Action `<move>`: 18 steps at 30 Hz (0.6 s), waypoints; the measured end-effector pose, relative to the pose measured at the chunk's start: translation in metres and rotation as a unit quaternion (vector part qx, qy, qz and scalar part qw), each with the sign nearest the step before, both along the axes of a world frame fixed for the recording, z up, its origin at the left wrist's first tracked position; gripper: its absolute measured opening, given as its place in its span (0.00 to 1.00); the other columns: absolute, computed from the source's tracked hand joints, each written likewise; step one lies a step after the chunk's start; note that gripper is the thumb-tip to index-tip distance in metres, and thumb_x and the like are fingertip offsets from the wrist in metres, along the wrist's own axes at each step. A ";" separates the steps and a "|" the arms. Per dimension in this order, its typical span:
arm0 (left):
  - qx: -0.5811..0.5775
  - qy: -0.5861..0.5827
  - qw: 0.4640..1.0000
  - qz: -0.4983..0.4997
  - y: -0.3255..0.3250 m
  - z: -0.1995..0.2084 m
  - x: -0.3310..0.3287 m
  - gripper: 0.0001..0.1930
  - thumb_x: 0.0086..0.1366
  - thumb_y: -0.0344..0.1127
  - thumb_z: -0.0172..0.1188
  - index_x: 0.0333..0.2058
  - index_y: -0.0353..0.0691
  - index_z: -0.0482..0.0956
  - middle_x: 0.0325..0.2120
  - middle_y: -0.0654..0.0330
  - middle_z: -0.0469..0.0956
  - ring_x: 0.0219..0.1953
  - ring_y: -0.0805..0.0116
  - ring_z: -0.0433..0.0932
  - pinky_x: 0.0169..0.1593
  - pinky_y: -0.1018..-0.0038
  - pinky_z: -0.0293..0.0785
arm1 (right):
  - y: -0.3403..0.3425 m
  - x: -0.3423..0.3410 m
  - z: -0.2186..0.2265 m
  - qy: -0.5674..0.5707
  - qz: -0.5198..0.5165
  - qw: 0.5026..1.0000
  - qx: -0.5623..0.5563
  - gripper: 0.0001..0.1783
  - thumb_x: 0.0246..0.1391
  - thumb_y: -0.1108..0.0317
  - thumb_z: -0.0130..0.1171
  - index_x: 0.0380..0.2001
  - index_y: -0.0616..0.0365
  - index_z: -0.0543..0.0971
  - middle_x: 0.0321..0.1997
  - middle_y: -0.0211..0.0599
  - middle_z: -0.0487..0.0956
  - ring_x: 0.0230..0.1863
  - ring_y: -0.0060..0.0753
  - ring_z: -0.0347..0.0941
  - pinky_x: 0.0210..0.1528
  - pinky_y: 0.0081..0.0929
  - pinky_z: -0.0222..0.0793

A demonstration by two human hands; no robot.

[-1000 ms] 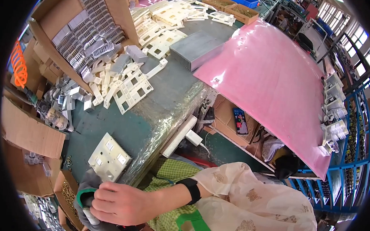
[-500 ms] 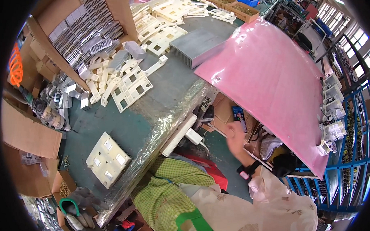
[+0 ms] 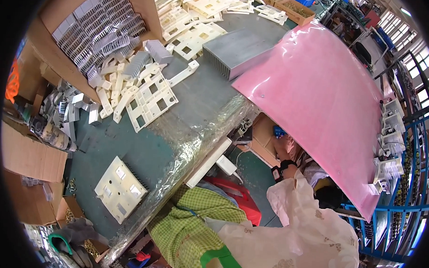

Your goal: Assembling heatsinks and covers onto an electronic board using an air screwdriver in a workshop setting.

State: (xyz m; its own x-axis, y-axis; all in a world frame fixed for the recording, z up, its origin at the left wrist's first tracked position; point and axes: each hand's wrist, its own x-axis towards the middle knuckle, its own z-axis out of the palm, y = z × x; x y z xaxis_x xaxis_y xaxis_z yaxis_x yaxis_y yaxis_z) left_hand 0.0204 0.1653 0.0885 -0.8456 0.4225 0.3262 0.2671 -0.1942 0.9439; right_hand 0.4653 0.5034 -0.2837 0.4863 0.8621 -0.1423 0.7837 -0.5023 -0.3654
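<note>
My right hand (image 3: 285, 148) reaches into an open cardboard-lined compartment below the table edge, with a dark watch (image 3: 283, 169) on the wrist and a pale flowered sleeve (image 3: 294, 207). A phone (image 3: 278, 132) with a lit blue screen lies right by the hand, partly covered. Shadow hides the fingers, so whether they grip it is unclear. My left hand is out of the picture. On the table rests a cream plastic plate (image 3: 115, 196) with square openings, on top of a dark finned part.
A pink sheet (image 3: 315, 99) overhangs the compartment. Around the table are a large heat sink (image 3: 236, 49), cream frames (image 3: 152, 101), a carton of small heat sinks (image 3: 100, 35), a power drill (image 3: 51, 133) and grey gloves (image 3: 71, 242). A white power strip (image 3: 208, 163) runs along the edge.
My right hand has moved from beside the phone deeper into the compartment, and less of the phone shows. The whole view has shifted slightly.
</note>
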 end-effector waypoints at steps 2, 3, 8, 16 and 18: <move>-0.010 -0.009 1.000 0.011 0.000 -0.002 -0.001 0.16 0.69 0.40 0.51 0.22 0.46 0.61 0.13 0.73 0.49 0.13 0.80 0.47 0.18 0.81 0.43 | -0.003 -0.002 0.005 0.042 0.007 0.998 0.035 0.40 0.38 0.57 0.61 0.59 0.57 0.67 0.59 0.55 0.69 0.63 0.52 0.61 0.62 0.44 0.56; -0.010 -0.019 1.000 0.013 0.000 -0.002 -0.002 0.16 0.69 0.40 0.51 0.22 0.46 0.61 0.13 0.73 0.49 0.13 0.80 0.47 0.18 0.81 0.44 | -0.004 -0.003 0.007 0.063 0.011 0.997 0.053 0.39 0.38 0.59 0.61 0.58 0.58 0.67 0.58 0.55 0.70 0.62 0.52 0.63 0.62 0.42 0.57; -0.017 -0.032 0.999 0.005 0.002 -0.005 -0.006 0.16 0.69 0.40 0.52 0.22 0.46 0.61 0.13 0.73 0.49 0.13 0.81 0.47 0.17 0.81 0.44 | -0.007 -0.007 0.009 0.101 0.008 0.992 0.070 0.43 0.37 0.56 0.63 0.59 0.59 0.64 0.58 0.54 0.69 0.62 0.52 0.62 0.62 0.42 0.56; -0.056 0.005 0.998 0.024 0.017 -0.007 -0.003 0.17 0.69 0.39 0.51 0.21 0.46 0.61 0.13 0.73 0.49 0.13 0.81 0.46 0.17 0.81 0.43 | -0.008 0.008 -0.007 0.140 0.042 0.988 0.050 0.50 0.35 0.51 0.66 0.61 0.61 0.60 0.58 0.51 0.68 0.61 0.50 0.61 0.63 0.43 0.54; -0.043 -0.012 0.999 0.024 0.010 -0.011 -0.008 0.17 0.68 0.40 0.52 0.20 0.47 0.61 0.13 0.73 0.49 0.12 0.81 0.46 0.17 0.80 0.41 | -0.004 0.019 -0.018 0.123 0.090 0.984 0.089 0.52 0.32 0.47 0.68 0.60 0.58 0.61 0.59 0.50 0.67 0.62 0.52 0.59 0.64 0.46 0.52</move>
